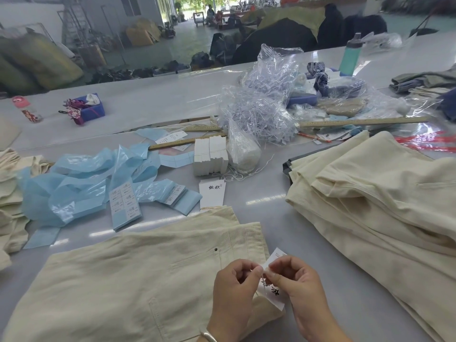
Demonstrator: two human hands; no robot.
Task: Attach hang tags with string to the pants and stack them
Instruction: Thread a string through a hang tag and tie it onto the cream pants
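Cream cotton pants [138, 280] spread flat on the glossy grey table [266, 193], waistband end toward the right, near the bottom edge of view. Left hand [234, 290] and right hand [296, 285] close together just past the waistband corner, fingers of both curled in. Between them a white paper hang tag with black characters [274, 292], tilted, its upper corner poking out above the right-hand fingers. Left thumb and forefinger pinched on a thin white string [263, 280] at the tag's edge; right thumb and forefinger pinched on the tag itself. Whether the string runs through the pants: cannot tell. Silver bangle [209, 335] on the left wrist.

To the right, a stack of folded cream pants [370, 198]. Beyond the spread pants, 1 loose white tag with black characters [212, 192] lying flat, then upright bundles of white blank tags [209, 154] beside a clear bag of white string loops [243, 151]. Crumpled pale blue plastic sheets [74, 188] with printed label strips to the left. Heap of clear plastic bags [266, 102] farther back, 1 long wooden ruler [362, 122] beside it, and a teal water bottle [350, 55] behind.
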